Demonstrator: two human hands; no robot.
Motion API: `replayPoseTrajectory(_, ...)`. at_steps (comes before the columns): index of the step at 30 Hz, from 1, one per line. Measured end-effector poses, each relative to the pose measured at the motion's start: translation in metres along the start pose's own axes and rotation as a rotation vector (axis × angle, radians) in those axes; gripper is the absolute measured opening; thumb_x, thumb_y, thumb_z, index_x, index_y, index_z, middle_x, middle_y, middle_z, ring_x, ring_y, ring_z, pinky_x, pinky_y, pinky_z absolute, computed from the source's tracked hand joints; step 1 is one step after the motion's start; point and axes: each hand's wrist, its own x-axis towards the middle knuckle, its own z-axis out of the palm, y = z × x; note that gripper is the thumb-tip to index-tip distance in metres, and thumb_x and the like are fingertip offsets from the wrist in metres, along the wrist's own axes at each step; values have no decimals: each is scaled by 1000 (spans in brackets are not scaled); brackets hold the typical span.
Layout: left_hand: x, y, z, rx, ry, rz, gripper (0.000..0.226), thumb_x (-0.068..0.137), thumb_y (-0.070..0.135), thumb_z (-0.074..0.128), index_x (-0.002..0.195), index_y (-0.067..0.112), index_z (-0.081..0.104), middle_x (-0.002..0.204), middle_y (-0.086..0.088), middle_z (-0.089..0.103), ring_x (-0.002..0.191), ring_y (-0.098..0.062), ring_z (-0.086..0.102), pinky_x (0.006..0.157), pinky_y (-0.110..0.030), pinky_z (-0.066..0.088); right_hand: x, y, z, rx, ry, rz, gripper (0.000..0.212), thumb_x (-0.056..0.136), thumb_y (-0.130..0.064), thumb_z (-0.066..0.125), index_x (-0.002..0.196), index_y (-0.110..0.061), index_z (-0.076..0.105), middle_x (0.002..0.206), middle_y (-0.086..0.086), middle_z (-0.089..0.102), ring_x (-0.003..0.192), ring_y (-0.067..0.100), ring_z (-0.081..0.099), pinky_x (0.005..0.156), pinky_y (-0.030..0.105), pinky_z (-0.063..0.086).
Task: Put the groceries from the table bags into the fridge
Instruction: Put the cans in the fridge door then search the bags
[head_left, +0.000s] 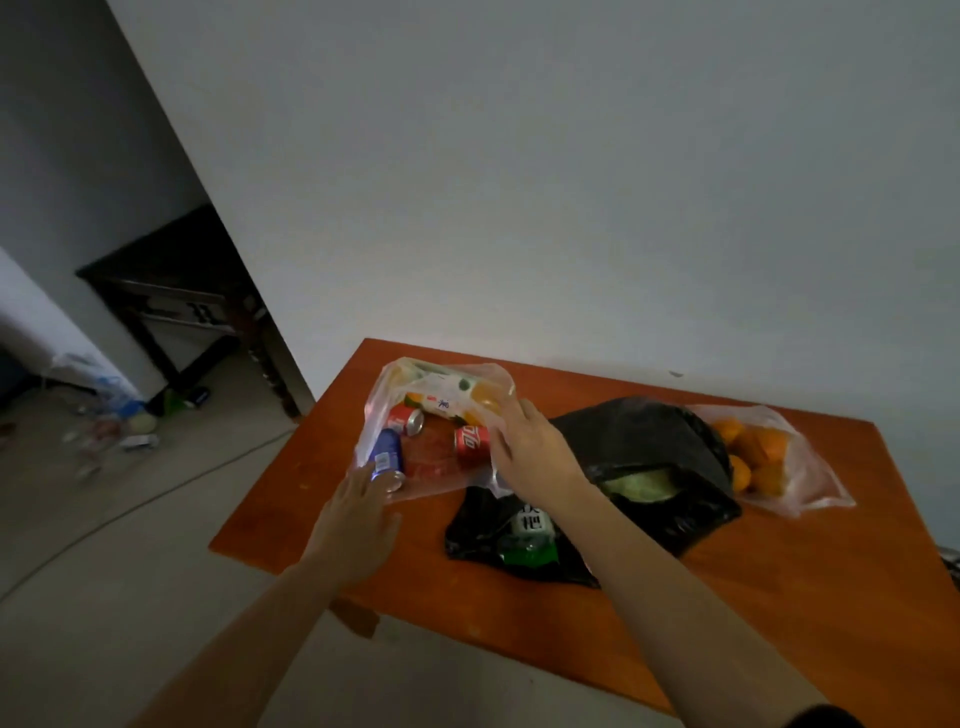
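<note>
Head view: left hand (358, 512) lies spread and flat, fingertips touching the blue can (385, 457) at the clear bag (415, 431) mouth on the table (727, 597). Right hand (530, 447), fingers loosely spread, presses the bag's far edge, gripping nothing. Best to pin the plastic with the right and close the left round the can, drawing it out sideways so the red cans (472, 441) don't roll.
</note>
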Motion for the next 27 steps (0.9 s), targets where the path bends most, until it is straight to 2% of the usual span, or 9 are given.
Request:
replayPoseTrajectory(4, 53, -32, 13, -66, -76, 19, 42, 100, 29, 53, 141, 24, 44, 154, -5, 34, 141, -27, 38, 106, -46, 47, 57, 3, 49, -105, -182, -51, 38, 104, -28, 42, 141, -22, 48, 139, 3, 52, 118, 23, 57, 92, 36, 50)
replayPoseTrajectory(7, 109, -46, 25, -125, -139, 8, 40, 101, 26, 53, 139, 18, 47, 146, -4, 42, 123, -21, 52, 94, -29, 49, 90, 12, 90, -141, -356, -29, 38, 103, -28, 43, 140, -21, 51, 140, 2, 52, 128, 19, 49, 102, 35, 46)
replayPoseTrajectory(9, 147, -56, 32, -172, -180, -54, 49, 99, 28, 54, 144, 16, 42, 144, -6, 42, 115, -23, 56, 85, -27, 50, 109, 21, 114, -151, -438, 31, 41, 101, -25, 47, 142, -19, 48, 143, 6, 48, 131, 23, 47, 105, 41, 45)
replayPoseTrajectory(12, 194, -74, 46, -161, -234, -141, 57, 96, 35, 56, 145, 14, 35, 142, -14, 40, 124, -32, 49, 96, -41, 51, 135, 35, 140, -236, -500, 127, 49, 98, -20, 51, 147, -18, 44, 149, 9, 43, 138, 28, 40, 110, 44, 39)
replayPoseTrajectory(16, 234, -104, 62, -32, -385, -243, 80, 93, 56, 54, 151, 17, 16, 152, -21, 17, 141, -44, 26, 104, -51, 43, 168, 47, 168, -328, -541, 228, 52, 97, -14, 46, 149, -20, 38, 150, 11, 46, 135, 32, 46, 110, 47, 38)
replayPoseTrajectory(19, 249, -119, 73, -62, -475, -258, 90, 90, 59, 59, 152, 16, 12, 152, -21, 15, 138, -45, 34, 102, -49, 47, 177, 54, 187, -421, -597, 293, 53, 100, -11, 43, 152, -19, 34, 155, 12, 41, 137, 31, 45, 111, 44, 36)
replayPoseTrajectory(22, 255, -128, 82, -79, -503, -249, 100, 82, 60, 68, 152, 19, 8, 150, -20, 15, 135, -44, 38, 99, -47, 51, 179, 59, 198, -493, -666, 374, 56, 103, -11, 44, 156, -18, 26, 162, 13, 27, 144, 30, 35, 113, 44, 35)
replayPoseTrajectory(25, 263, -133, 90, -172, -572, -288, 114, 75, 61, 75, 155, 25, 1, 150, -20, 16, 128, -45, 46, 95, -44, 50, 184, 63, 206, -522, -718, 385, 69, 101, -12, 50, 159, -17, 12, 165, 15, 15, 149, 34, 23, 116, 51, 30)
replayPoseTrajectory(27, 270, -132, 93, -252, -594, -322, 119, 71, 57, 80, 153, 26, 1, 148, -21, 23, 118, -43, 54, 89, -42, 51, 184, 67, 212, -535, -740, 394, 74, 100, -14, 52, 159, -16, 8, 165, 15, 13, 150, 34, 21, 117, 55, 30)
